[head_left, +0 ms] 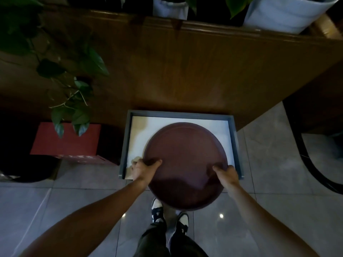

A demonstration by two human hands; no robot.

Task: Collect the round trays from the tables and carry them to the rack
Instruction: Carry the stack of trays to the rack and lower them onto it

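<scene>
A large round dark-brown tray [185, 160] is held flat in front of me, its far half over a grey-framed rack shelf [124, 145] lined with white paper. My left hand [143, 169] grips the tray's left rim, thumb on top. On the right rim sits my right hand [227, 175], also with the thumb inside the rim. The tray's near half sticks out past the rack's front edge, above my feet. What lies under the tray is hidden.
A tall wooden panel [185, 71] rises behind the rack, with white plant pots [282, 13] on top. Trailing green leaves [78, 101] hang at the left over a red box [65, 140]. A dark curved base [311, 164] stands at the right on the grey tiled floor.
</scene>
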